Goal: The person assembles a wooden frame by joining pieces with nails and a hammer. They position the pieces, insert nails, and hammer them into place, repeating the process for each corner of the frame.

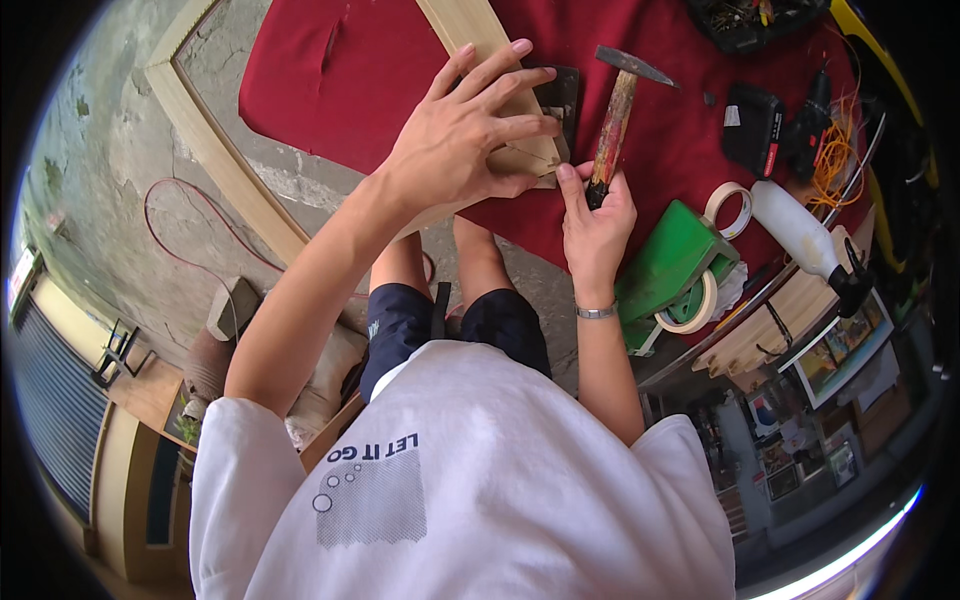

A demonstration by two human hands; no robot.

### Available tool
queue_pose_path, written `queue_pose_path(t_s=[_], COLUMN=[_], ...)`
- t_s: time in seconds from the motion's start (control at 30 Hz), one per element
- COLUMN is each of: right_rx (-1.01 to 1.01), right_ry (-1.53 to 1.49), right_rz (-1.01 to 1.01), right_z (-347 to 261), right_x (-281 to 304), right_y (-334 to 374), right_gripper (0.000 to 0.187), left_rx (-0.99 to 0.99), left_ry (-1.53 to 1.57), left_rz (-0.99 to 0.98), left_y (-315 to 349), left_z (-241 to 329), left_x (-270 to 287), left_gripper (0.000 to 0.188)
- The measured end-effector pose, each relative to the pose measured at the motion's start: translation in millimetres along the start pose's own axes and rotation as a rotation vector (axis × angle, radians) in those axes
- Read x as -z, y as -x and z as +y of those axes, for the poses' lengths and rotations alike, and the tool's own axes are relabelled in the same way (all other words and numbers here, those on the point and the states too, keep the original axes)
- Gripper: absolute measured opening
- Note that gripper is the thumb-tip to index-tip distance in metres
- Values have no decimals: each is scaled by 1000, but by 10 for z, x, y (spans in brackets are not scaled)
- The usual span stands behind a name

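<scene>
A pale wooden frame piece (475, 25) reaches over the red cloth, its corner end under my left hand (470, 125). That hand lies on the wood with fingers spread, pressing from above. Beneath the wood's right edge a dark flat plate (568, 100) shows partly. My right hand (600, 225) closes around the lower end of a hammer (614, 120), with the worn handle between thumb and fingers. The hammer's head points away from me, over the cloth. My right thumb tip is beside the wood's corner, where a small thin piece is too small to make out.
On the red cloth (310, 90) at right are a green plastic holder (675, 255), tape rolls (728, 210), a white bottle with black nozzle (795, 225), a black boxy item (752, 132), tangled orange cord (838, 155) and a dark tray (755, 25). More wooden frame (225, 150) extends left.
</scene>
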State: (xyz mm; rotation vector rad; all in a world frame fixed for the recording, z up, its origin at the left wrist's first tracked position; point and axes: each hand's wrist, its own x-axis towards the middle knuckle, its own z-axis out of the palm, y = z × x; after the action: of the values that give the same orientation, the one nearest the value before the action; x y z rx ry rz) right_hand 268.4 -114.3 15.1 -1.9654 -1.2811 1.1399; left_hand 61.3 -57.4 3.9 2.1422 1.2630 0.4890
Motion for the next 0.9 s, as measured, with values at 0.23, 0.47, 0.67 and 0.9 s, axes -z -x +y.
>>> queue_pose_path(t_s=[0.23,0.47,0.67,0.9], right_rx=[343,385,484,577], right_ry=[278,444,536,468], right_rz=[47,-49,-59,88], right_z=[26,-224,41,-408], right_x=[474,822,809,858], right_y=[739,812,807,735], right_gripper=[21,23,24,33], left_rx=[-20,-21,-51,-44], left_ry=[88,92,114,87], left_rz=[26,20,37,44], left_y=[-3,13,8,39], left_z=[-42,-47,-47,-67], left_x=[-75,-74,-90,-89], left_gripper=[61,61,60,58])
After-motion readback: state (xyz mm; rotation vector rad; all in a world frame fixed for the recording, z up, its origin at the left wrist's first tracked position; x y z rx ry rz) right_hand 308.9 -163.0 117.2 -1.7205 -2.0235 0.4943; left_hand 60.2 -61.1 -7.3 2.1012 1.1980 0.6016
